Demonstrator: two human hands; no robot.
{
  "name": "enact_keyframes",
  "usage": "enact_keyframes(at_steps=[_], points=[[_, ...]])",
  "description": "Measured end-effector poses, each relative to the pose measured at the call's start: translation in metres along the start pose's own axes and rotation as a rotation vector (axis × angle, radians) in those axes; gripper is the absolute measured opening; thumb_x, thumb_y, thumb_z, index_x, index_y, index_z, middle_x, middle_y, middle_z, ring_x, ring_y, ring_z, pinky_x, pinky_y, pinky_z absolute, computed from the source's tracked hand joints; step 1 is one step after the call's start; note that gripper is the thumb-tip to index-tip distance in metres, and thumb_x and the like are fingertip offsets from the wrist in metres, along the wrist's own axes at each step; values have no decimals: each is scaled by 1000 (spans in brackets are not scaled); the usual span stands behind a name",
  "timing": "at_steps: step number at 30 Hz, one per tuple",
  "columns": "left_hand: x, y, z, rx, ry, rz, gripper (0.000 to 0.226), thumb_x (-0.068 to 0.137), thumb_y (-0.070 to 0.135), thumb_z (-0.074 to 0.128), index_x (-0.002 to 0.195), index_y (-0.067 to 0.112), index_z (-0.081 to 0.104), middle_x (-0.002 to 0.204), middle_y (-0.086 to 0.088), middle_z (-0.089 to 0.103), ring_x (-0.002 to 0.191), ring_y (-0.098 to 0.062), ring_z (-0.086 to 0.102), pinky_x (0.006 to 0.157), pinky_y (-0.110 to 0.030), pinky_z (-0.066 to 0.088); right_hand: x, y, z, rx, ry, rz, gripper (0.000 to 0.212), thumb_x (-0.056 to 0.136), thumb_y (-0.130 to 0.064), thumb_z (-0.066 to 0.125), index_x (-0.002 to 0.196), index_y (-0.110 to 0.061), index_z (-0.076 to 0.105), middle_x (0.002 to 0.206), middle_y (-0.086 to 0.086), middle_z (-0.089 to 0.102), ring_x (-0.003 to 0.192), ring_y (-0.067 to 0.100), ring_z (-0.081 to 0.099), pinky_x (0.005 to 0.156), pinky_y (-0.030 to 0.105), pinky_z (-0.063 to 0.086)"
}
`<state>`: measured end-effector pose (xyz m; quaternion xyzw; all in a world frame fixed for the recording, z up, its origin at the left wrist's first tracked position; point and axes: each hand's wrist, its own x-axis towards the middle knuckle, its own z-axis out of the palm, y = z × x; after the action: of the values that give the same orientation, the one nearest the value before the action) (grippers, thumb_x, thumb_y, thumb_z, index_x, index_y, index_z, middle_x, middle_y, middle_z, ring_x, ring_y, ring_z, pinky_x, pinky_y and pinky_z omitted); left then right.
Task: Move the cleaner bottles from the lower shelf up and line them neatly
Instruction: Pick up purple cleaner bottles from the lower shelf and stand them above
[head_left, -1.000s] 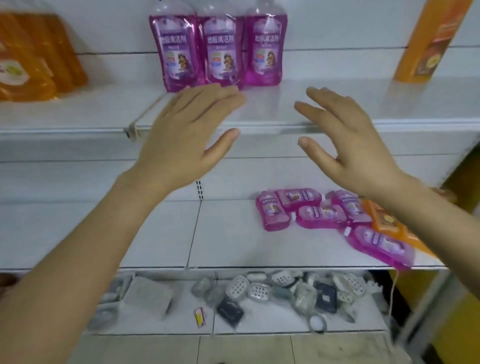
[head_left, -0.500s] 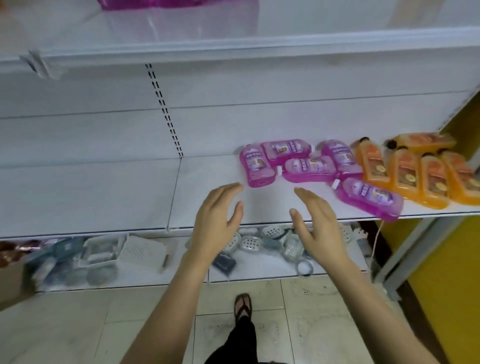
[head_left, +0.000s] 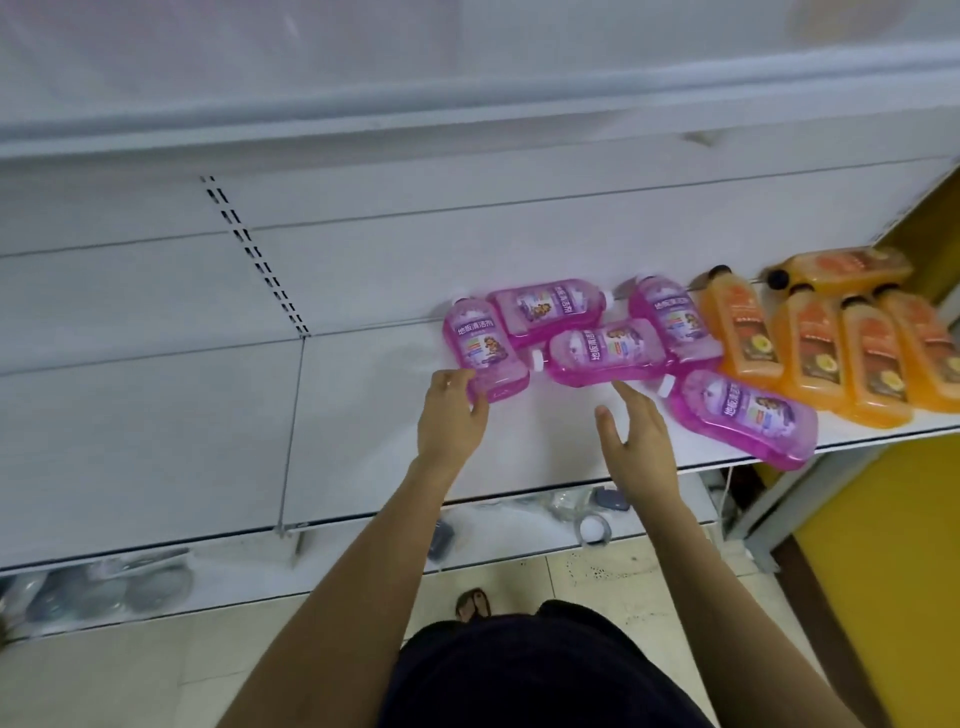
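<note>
Currently on lower shelf (head_left: 363, 415): five purple bottles (head_left: 675, 322) of floor cleaner, all lying flat, clustered right of centre, caps pointing different ways.

Item, leftmost bottle (head_left: 483, 348): cap toward the back wall, base toward the person. Left hand (head_left: 452, 410) grips its base corner, fingers over the top and thumb against the near edge.

Item, middle bottle (head_left: 605, 356): lies crosswise, white cap to the left, partly overlapping the bottles behind it. Right hand (head_left: 634, 431) is spread and holds nothing, fingertips at its near edge; contact cannot be confirmed.

Item, front bottle (head_left: 743, 415): angled, base at or just over the shelf's front lip; likely to slide off if nudged.

Handling, judged: full of liquid, so fairly heavy for one hand; rigid clear plastic with a glossy, probably slippery wrap. Best taken round the narrower waist or neck, not by a base corner, then stood upright.

Surroundings: orange bottles (head_left: 810, 358) packed just right of the purple group, one touching the rearmost purple bottle. Upper shelf (head_left: 467, 119) juts out overhead, so bottles should come forward before they rise. Bottom shelf (head_left: 234, 577) holds small packaged goods (head_left: 104, 587), blurred.
</note>
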<state>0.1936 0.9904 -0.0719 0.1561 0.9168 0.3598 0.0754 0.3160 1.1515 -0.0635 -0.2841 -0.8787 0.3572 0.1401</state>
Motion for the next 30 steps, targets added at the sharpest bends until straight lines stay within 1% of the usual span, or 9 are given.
enact_keyframes(at_steps=[5,8,12,16,18,21,22,26,30], points=[[30,3,19,-55,-90,-186,54,95,31,48,145,21,29,141,-19,28,118,-35,49,101,-39,41,48,6,-5,-126,-57,-55,48,93,-18,51,139,-8,39,143,15,40,133,30,33,106,39,28],[41,2,27,-261,-48,-291,67,92,35,54,148,23,19,136,-22,37,113,-33,53,98,-42,46,79,15,-7,-237,-110,-57,52,92,-20,52,141,-8,36,149,16,31,137,34,26,111,45,24],[55,4,25,-514,1,-499,86,87,28,64,149,9,7,138,-20,43,121,-33,50,98,-42,45,109,25,-5,-390,-166,-32,52,95,-28,46,142,-9,35,151,21,23,141,37,15,114,45,9],[56,2,18,-665,65,-583,88,83,15,70,148,9,11,131,-19,52,117,-31,54,100,-45,44,110,19,8,-426,-94,-10,53,85,-32,34,125,-7,56,137,29,41,127,51,32,106,58,22],[50,-2,12,-689,101,-594,83,82,12,70,147,10,17,129,-18,53,114,-30,56,97,-45,46,104,6,9,-446,-103,22,42,88,-26,44,125,-10,57,136,27,41,125,50,32,104,56,25],[33,-9,2,-726,151,-603,74,84,8,67,144,10,24,131,-18,51,113,-30,55,91,-41,49,89,-2,15,-454,-39,-40,33,84,-22,59,114,-10,64,121,29,51,108,53,45,90,61,40],[24,-13,-3,-745,168,-616,71,85,7,66,143,10,26,132,-19,50,113,-30,55,87,-39,49,82,-6,17,-471,-31,-63,33,84,-23,59,115,-11,63,120,29,51,106,52,46,88,59,41],[-8,-28,-25,-780,194,-677,67,85,3,64,141,9,29,129,-17,51,103,-24,55,75,-30,46,59,-11,18,-576,-216,-29,40,92,-31,48,130,-19,47,126,19,42,118,37,36,97,42,32],[-19,-41,-35,-767,191,-762,63,87,12,63,141,7,31,130,-17,50,100,-23,53,78,-32,44,64,-17,8,-394,-307,91,41,91,-35,50,128,-18,47,131,17,39,125,34,35,103,43,30]])
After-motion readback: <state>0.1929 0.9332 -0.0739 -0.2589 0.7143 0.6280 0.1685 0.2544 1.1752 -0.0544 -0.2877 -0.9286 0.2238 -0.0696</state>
